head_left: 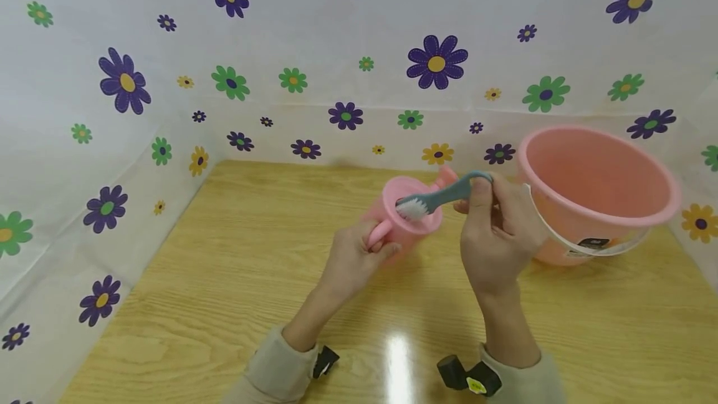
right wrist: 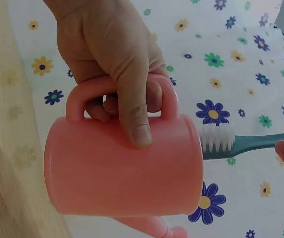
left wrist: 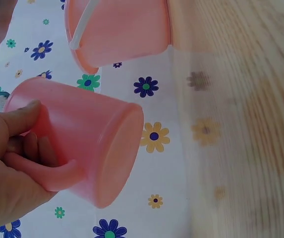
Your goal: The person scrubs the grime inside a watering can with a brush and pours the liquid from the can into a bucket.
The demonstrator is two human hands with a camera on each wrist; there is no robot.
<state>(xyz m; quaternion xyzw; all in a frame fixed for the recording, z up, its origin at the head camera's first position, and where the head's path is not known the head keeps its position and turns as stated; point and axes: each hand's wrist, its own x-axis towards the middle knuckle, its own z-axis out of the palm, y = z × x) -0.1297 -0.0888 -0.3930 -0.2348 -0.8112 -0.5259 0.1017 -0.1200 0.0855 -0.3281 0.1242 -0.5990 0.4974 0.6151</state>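
Note:
A pink watering can with a side handle and a short spout is tilted, its mouth facing up toward the camera. The fingers of my left hand wrap its handle, and the thumb presses the can's wall. My right hand holds a teal scrubbing brush by its handle. White bristles lie at the can's mouth, partly inside the rim. In the left wrist view the can's base shows, raised off the table. The right wrist view shows the bristles right against the rim.
A large pink bucket with a white bail handle stands at the right, just beyond my right hand. The wood-look table runs under both hands. Behind and at the sides hangs a white flower-print cloth.

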